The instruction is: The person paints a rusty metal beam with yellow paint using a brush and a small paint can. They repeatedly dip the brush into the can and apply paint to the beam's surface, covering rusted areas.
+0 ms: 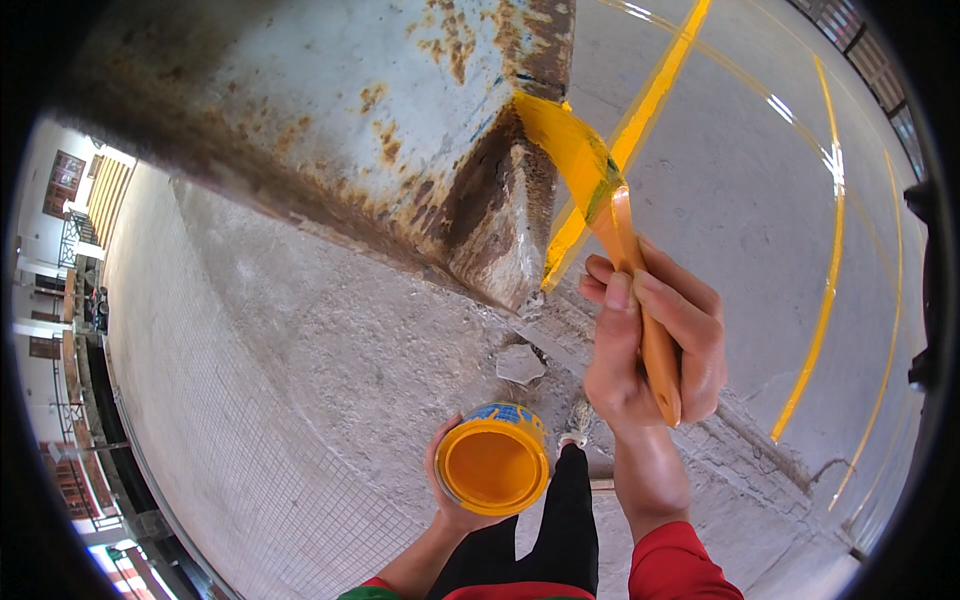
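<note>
My right hand (660,345) is closed round the orange handle of a paintbrush (630,240). Yellow paint coats the brush's bristles and ferrule. Its tip touches, or is very close to, the edge of a rusty, whitish metal beam (340,100) at the upper left, where fresh yellow shows. Lower down, my left hand (450,480) grips an open paint can (494,462) from its left side. Orange-yellow paint lies inside the can, and drips run over its blue label. Most of the left fingers are hidden behind the can.
Rough concrete (330,330) lies below the beam, with a broken stone chunk (520,364) near my foot. Yellow lines (830,270) cross the smooth grey floor on the right. A raised concrete edge (760,440) runs along the lower right. Building fronts (60,300) stand at the far left.
</note>
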A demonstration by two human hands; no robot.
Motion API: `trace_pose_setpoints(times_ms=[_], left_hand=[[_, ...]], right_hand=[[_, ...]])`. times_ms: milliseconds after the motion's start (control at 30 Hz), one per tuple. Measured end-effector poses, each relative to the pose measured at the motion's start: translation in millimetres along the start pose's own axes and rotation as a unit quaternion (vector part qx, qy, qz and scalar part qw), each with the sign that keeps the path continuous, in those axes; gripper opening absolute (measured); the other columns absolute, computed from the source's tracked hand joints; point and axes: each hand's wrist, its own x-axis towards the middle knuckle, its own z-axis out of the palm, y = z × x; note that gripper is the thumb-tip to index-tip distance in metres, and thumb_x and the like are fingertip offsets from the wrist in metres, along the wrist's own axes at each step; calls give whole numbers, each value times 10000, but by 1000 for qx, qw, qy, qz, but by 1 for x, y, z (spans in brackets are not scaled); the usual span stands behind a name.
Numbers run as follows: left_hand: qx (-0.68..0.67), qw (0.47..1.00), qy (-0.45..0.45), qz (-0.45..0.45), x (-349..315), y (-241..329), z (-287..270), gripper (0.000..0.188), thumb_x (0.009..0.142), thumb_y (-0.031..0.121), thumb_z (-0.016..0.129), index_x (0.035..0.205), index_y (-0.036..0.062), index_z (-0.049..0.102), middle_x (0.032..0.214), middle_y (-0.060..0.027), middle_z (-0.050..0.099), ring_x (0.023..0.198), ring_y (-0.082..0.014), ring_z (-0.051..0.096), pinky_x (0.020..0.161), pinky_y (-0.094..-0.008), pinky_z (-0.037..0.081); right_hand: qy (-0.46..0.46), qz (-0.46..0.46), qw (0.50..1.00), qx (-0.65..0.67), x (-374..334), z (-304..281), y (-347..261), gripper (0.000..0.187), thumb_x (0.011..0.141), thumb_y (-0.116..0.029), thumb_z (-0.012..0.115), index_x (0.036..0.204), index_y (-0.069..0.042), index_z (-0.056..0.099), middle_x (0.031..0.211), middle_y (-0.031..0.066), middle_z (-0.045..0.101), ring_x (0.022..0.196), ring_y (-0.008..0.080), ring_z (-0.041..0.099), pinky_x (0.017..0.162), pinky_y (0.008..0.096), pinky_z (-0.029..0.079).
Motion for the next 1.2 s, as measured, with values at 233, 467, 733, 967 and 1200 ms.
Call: trace_pose_setpoints(times_ms=[233, 467, 733, 967, 1200], left_hand=[[38, 999, 7, 9, 0, 0, 0, 1327, 540, 287, 1017, 1508, 10, 153, 1427, -191, 439, 1286, -276, 531, 1121, -409, 387], [6, 1000, 6, -5, -6, -5, 0, 1345, 535, 330, 1014, 1514, 25, 144, 1463, -192, 393, 1325, -296, 482, 1145, -432, 361], [-3, 1000, 10, -2, -5, -6, 0, 1340, 531, 306, 1015, 1509, 31, 142, 1447, -186, 422, 1322, -273, 496, 1149, -407, 355], [22, 1000, -5, -3, -7, -8, -2, 1375, 523, 410, 1011, 1522, 38, 143, 1517, -199, 313, 1394, -325, 396, 1170, -472, 332], [18, 1000, 0, -1, -11, -13, -2, 1378, 521, 406, 1012, 1522, 34, 142, 1517, -204, 313, 1393, -329, 396, 1169, -475, 333]], right_hand=[[-93, 17, 995, -14, 1, -16, -23, 145, 949, 3, 650, 1042, 45, 548, 1120, 289, 631, 845, 319, 756, 700, 360, 665], [-105, -3, 994, -34, 5, -4, -13, 153, 949, -13, 663, 1036, 45, 551, 1077, 278, 658, 846, 296, 761, 709, 346, 663], [-77, 0, 997, -29, 5, 3, -8, 156, 947, -20, 672, 1037, 47, 564, 1072, 271, 665, 854, 292, 760, 712, 343, 664], [-77, -6, 996, -42, 6, 3, -8, 150, 949, -11, 663, 1040, 54, 563, 1078, 277, 660, 849, 298, 758, 709, 347, 666], [-69, -2, 997, -33, 6, 2, -8, 151, 950, -4, 657, 1041, 57, 553, 1086, 286, 650, 850, 298, 756, 703, 348, 667]])
